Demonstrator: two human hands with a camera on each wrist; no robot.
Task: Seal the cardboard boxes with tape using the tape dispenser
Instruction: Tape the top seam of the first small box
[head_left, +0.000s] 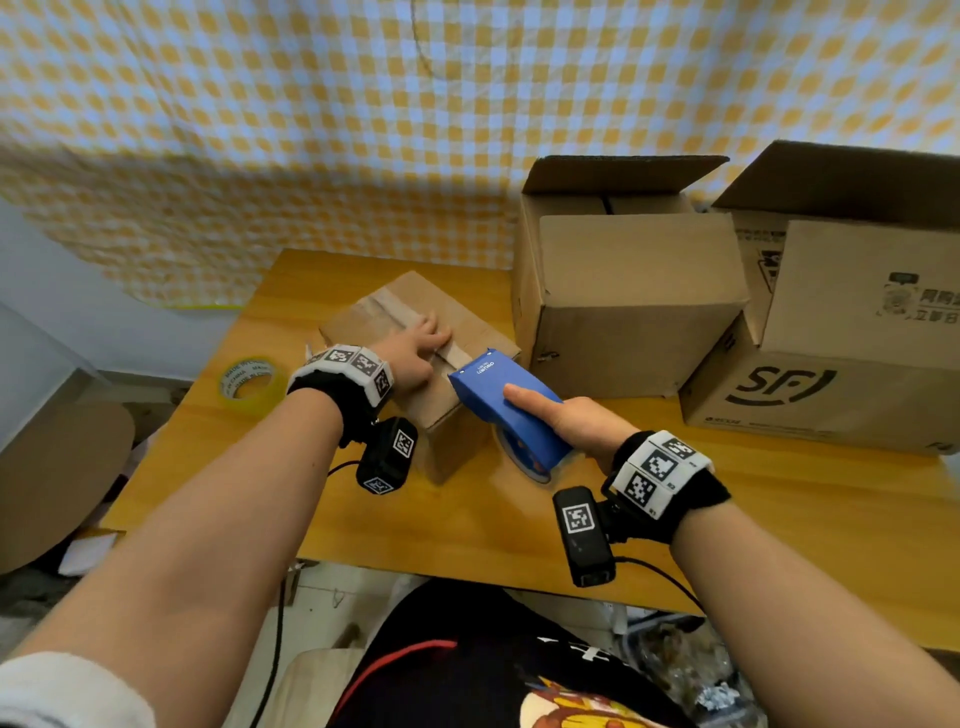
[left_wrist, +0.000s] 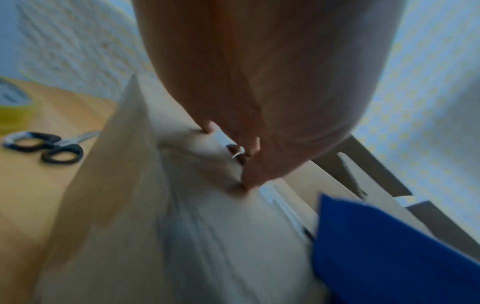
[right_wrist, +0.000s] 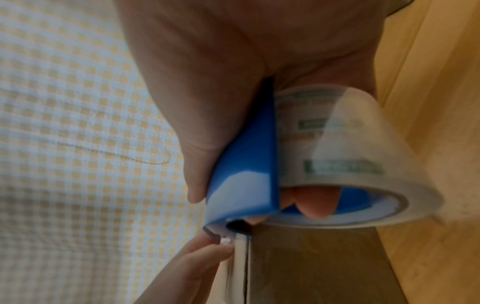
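A small closed cardboard box (head_left: 467, 332) lies on the wooden table (head_left: 363, 499), with a strip of tape (head_left: 395, 304) along its top seam. My left hand (head_left: 415, 348) presses flat on the box top, fingers straight on the tape. My right hand (head_left: 566, 415) grips the blue tape dispenser (head_left: 509, 410), forefinger stretched along its back. The dispenser's nose sits at the near edge of the box top, right beside my left fingers. In the right wrist view my fingers curl inside the clear tape roll (right_wrist: 345, 156) in the dispenser (right_wrist: 246, 168).
Two open, larger cardboard boxes (head_left: 623, 291) (head_left: 841, 332) stand at the back right. A yellow tape roll (head_left: 252, 384) lies left of the small box. Black-handled scissors (left_wrist: 49, 148) rest on the table to the left. A checked cloth (head_left: 363, 104) hangs behind.
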